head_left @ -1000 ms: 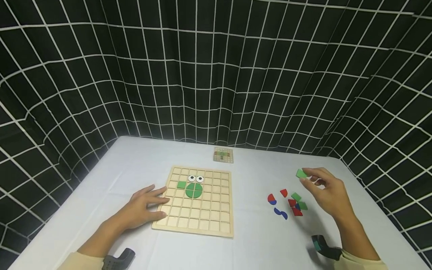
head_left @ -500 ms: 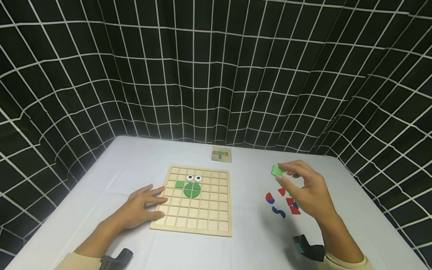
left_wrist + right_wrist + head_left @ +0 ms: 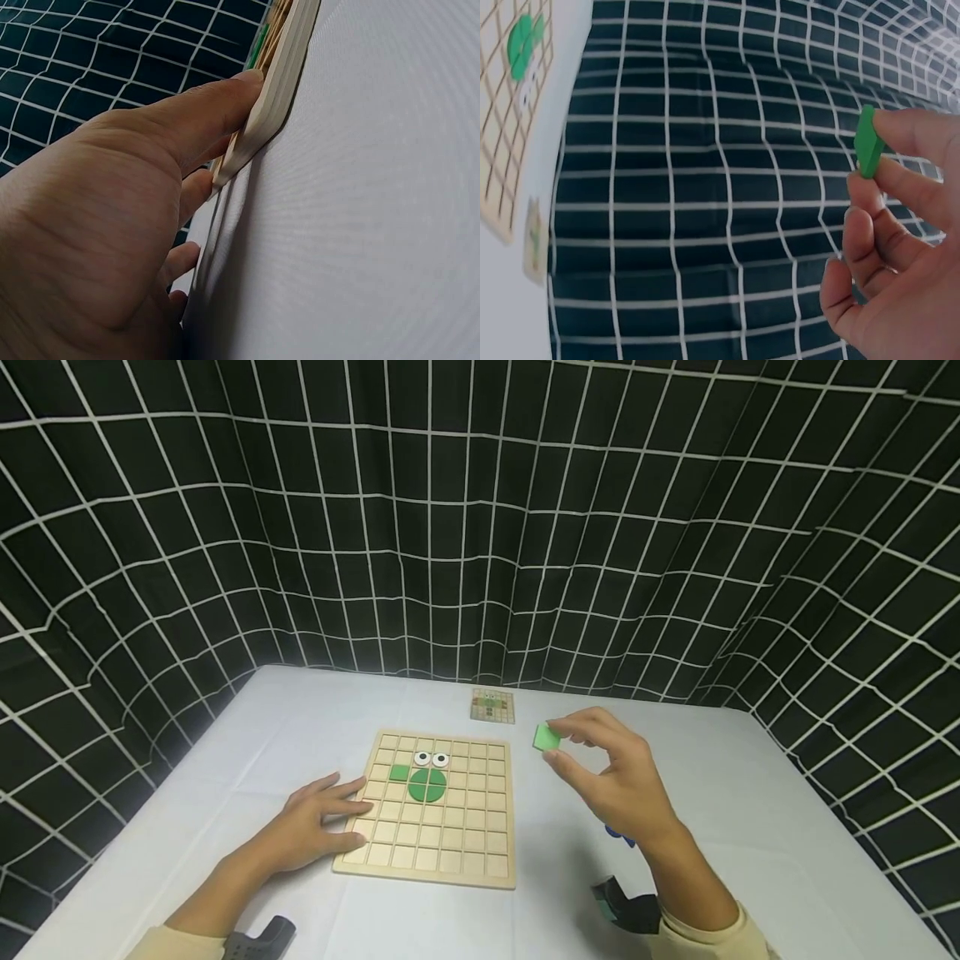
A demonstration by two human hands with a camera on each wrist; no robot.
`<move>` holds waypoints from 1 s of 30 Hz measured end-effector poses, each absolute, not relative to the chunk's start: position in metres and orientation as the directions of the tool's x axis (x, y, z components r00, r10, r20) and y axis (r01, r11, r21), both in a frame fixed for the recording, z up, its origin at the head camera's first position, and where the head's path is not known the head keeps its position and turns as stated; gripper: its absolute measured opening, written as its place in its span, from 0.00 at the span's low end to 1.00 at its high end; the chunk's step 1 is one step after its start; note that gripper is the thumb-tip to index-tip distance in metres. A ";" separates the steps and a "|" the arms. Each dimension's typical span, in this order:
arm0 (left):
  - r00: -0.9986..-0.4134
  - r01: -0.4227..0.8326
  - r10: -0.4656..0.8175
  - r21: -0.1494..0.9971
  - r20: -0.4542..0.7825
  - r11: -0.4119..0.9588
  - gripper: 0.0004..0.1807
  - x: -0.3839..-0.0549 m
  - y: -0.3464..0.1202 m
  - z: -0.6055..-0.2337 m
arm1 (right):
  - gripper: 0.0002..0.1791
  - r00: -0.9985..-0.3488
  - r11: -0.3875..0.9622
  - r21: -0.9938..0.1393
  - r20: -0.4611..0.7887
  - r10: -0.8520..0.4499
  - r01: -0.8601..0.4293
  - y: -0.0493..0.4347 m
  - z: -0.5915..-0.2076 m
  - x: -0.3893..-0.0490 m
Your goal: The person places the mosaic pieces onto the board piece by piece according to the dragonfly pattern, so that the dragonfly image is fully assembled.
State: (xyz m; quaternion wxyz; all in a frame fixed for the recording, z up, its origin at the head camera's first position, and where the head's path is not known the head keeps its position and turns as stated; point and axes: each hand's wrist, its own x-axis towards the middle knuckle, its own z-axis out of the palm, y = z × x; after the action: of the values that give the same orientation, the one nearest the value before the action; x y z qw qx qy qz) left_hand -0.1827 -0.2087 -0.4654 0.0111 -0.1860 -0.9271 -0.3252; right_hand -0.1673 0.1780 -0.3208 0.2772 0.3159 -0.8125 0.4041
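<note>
Board bears green quarters forming a disc, two eyes and a green square. The left hand, fingers spread, rests on its left edge; the right hand pinches a green tile, raised to the board's right. Beyond the board lies a card.

Card behind the board (both on the table)

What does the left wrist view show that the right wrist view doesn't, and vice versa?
Only the left wrist view: the left hand at the edge of the wooden board.
Only the right wrist view: the right hand pinching a green tile, plus the eye pieces and the small card.
Both: the wooden board, grid-lined cloth and white tabletop.
</note>
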 end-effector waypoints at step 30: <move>-0.920 0.378 0.362 0.596 0.153 0.708 0.26 -0.184 -0.209 -0.468 | 0.13 -0.808 0.394 -0.708 0.482 -0.338 -0.587 0.044 -0.379 -0.211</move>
State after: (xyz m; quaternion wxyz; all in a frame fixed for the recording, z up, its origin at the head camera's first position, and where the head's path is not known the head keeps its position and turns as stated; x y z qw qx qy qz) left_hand -0.1845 -0.2093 -0.4684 0.0125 -0.2002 -0.9240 -0.3254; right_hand -0.2107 0.0438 -0.3788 0.1314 0.2802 -0.8245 0.4738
